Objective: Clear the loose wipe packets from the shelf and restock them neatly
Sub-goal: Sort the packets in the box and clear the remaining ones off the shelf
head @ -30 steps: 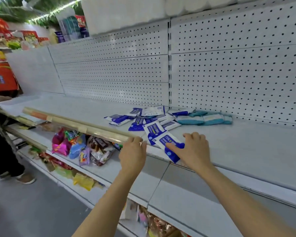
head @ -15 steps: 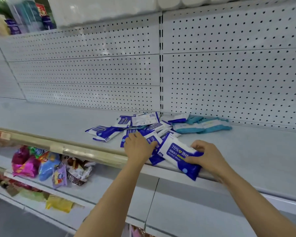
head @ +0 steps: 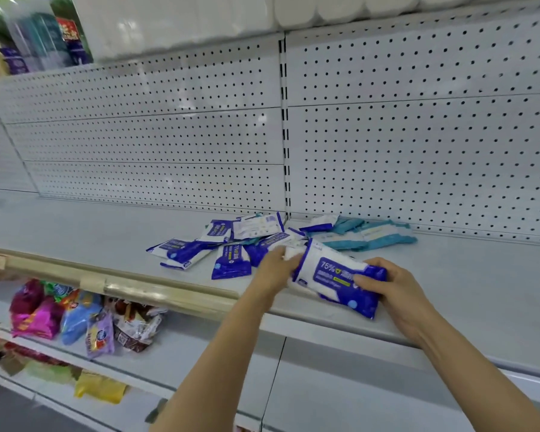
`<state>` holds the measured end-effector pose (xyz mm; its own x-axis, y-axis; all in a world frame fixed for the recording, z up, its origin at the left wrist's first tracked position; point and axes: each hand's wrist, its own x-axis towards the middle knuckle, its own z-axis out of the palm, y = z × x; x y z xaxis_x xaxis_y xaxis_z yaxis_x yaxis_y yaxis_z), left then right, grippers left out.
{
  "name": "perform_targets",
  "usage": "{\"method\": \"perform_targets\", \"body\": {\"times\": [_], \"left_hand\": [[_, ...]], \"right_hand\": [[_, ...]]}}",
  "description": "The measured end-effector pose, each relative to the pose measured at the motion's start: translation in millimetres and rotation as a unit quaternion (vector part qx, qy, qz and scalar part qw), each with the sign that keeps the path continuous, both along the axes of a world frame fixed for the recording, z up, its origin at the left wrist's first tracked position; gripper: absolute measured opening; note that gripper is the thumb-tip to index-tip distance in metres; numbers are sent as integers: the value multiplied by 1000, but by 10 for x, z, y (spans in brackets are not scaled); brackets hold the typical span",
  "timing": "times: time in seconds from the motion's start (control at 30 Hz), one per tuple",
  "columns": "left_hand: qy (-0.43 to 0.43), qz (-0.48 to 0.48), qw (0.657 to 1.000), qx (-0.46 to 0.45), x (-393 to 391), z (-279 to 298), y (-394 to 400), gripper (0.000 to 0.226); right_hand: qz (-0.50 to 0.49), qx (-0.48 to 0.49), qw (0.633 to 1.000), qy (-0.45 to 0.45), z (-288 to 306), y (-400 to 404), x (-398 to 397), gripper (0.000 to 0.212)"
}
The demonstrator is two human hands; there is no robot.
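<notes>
While both hands (head: 390, 291) hold one wipe packet (head: 337, 280), loose packets (head: 231, 244) crowd behind.

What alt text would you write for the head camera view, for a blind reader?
Both hands hold one blue-and-white wipe packet over a white shelf: right hand gripping its end, left hand the other. More loose packets lie scattered behind.

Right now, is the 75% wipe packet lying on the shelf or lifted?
Lifted: the packet is tilted above the shelf edge, gripped by the right hand and left hand.
</notes>
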<state>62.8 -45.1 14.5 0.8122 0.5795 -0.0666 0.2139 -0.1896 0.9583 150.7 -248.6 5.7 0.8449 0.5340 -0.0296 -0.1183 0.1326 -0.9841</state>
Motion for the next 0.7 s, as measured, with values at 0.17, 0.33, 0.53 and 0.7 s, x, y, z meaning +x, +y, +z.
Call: {"method": "perform_targets", "body": {"times": [0.17, 0.33, 0.53, 0.7], "left_hand": [[-15, -62, 997, -51, 125, -74, -295, 33], [58, 118, 920, 368, 208, -66, 445, 29], [266, -68, 828, 489, 434, 12, 661, 44], [299, -140, 676, 659, 567, 225, 445, 21]], "right_hand": [[-20, -3, 1000, 14, -69, 23, 84, 27], [-62, -61, 995, -37, -115, -67, 205, 23], [-59, -43, 997, -23, -141, -130, 291, 28], [-70, -35, 997, -15, -173, -138, 314, 27]]}}
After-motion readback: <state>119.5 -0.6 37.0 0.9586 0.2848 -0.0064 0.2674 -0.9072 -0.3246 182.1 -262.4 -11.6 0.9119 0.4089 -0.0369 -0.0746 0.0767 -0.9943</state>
